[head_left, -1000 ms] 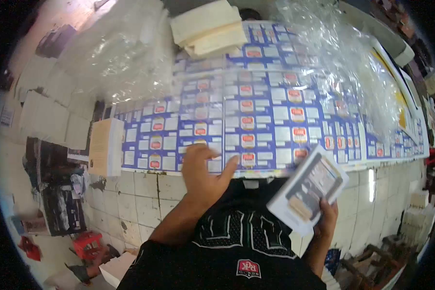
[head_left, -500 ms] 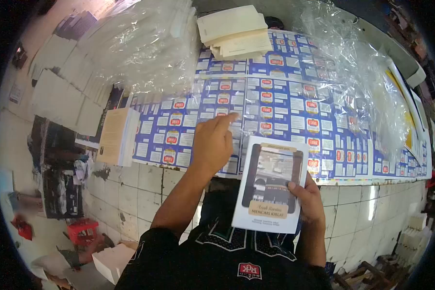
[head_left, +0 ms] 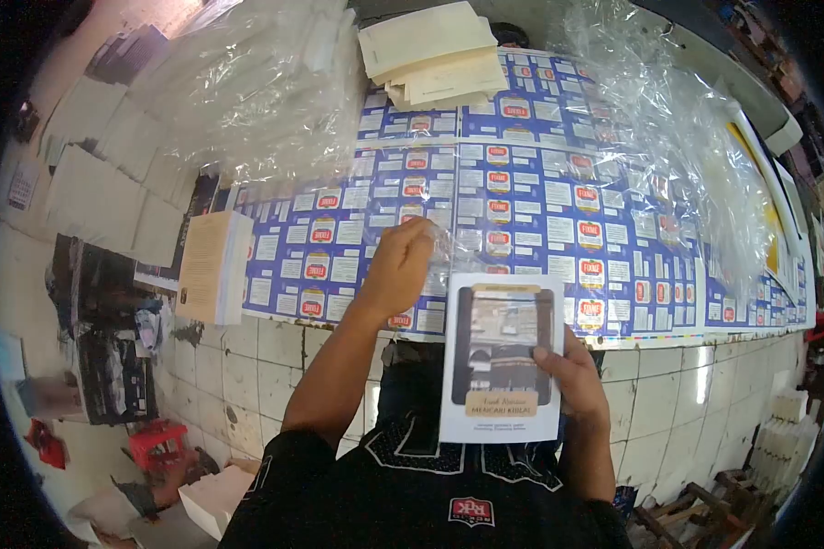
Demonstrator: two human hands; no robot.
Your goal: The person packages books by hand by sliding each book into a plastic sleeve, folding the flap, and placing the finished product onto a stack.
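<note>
My right hand [head_left: 575, 377] grips a white-covered book [head_left: 504, 425] by its right edge, thumb across the front. The cover carries a framed dark picture and a beige title label, and the book is held upright near the table's front edge. To its left, my left hand [head_left: 399, 267] is over the printed sheets [head_left: 339, 265], fingers curled together in a pinch. A thin clear plastic bag [head_left: 441, 249] shows at those fingertips and spreads toward the book's top. Its outline is hard to make out against the blue print.
A big pile of clear plastic bags [head_left: 256, 91] lies at the back left, and loose plastic [head_left: 719, 183] covers the right side. Cream papers [head_left: 430, 46] sit at the back. A stack of books [head_left: 212, 265] stands at the left edge. A red stool [head_left: 158, 444] is on the floor.
My left hand's extended index finger has curled in, and the hand has drawn back slightly with clear plastic at its fingertips. The book has turned more upright and shifted a little left.
</note>
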